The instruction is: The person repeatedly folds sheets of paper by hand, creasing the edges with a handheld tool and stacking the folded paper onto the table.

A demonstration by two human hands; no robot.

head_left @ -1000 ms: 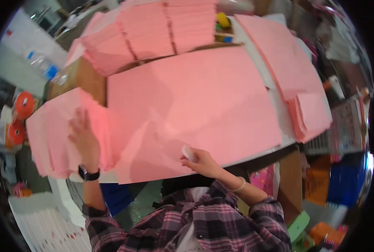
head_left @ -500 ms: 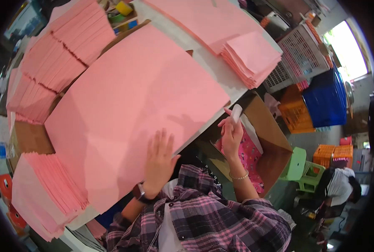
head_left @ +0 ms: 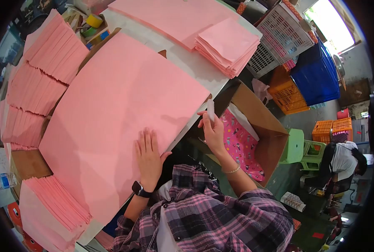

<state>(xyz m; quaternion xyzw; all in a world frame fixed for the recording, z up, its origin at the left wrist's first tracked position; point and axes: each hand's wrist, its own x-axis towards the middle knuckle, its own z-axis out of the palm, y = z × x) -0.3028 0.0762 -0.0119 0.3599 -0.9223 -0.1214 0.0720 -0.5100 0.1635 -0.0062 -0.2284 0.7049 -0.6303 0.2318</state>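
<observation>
— What are the hands doing, nearest to us first?

— The left hand (head_left: 148,154) lies flat and open, fingers spread, pressing on the near edge of the large pink paper sheet (head_left: 119,105), which covers most of the white surface (head_left: 187,63). A dark wristwatch (head_left: 139,189) sits on that wrist. The right hand (head_left: 212,130), at about two o'clock from the left, is closed around a small white flat tool (head_left: 211,110) held upright just off the sheet's corner, beyond the surface edge.

— And around them?

— At eight o'clock, a stack of folded pink papers (head_left: 52,210) sits at the near corner. Below the right hand, at three o'clock, an open brown cardboard box (head_left: 266,126) holds a bright pink patterned cloth (head_left: 241,145).

— Farther out?

— More fanned pink stacks (head_left: 36,80) line the far left at ten o'clock, with rolls of coloured tape (head_left: 93,21) beyond. At one o'clock lies a neat pile of pink folded sheets (head_left: 229,44), then a white plastic crate (head_left: 279,38), a blue crate (head_left: 317,80) and an orange crate (head_left: 289,98). Another person (head_left: 342,161) sits far right.
</observation>
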